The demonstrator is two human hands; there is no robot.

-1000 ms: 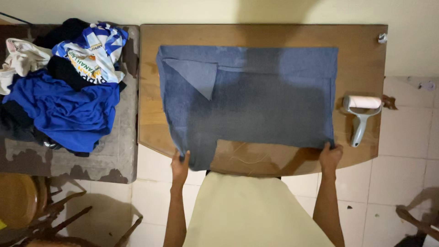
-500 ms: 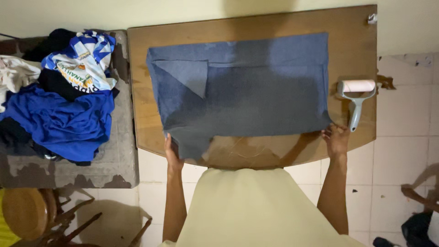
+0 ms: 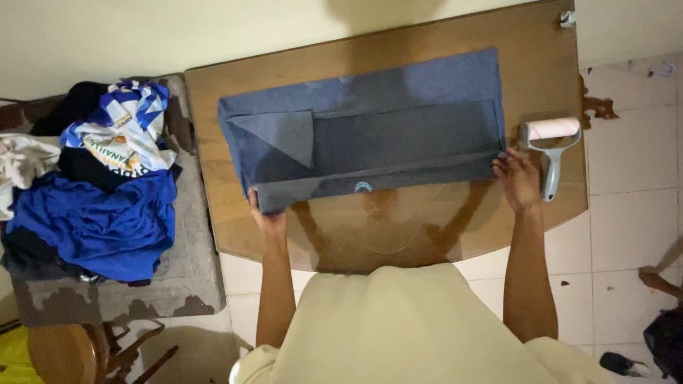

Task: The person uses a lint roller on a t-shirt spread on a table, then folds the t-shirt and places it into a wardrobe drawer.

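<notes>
a small round light-blue label (image 3: 363, 187) sits on the grey-blue cloth's (image 3: 398, 142) folded near edge.

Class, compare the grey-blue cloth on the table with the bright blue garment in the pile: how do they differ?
The grey-blue cloth lies flat and folded on the wooden table, gripped by both hands; the bright blue garment sits crumpled and untouched in the clothes pile. The cloth is duller. Both are blue fabric.

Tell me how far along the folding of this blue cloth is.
Done: the cloth lies spread on the table, its near edge folded up into a band. In hand: left hand and right hand each grip an end of that fold. Left: it is one long strip, and a pile of clothes waits unfolded.
</notes>
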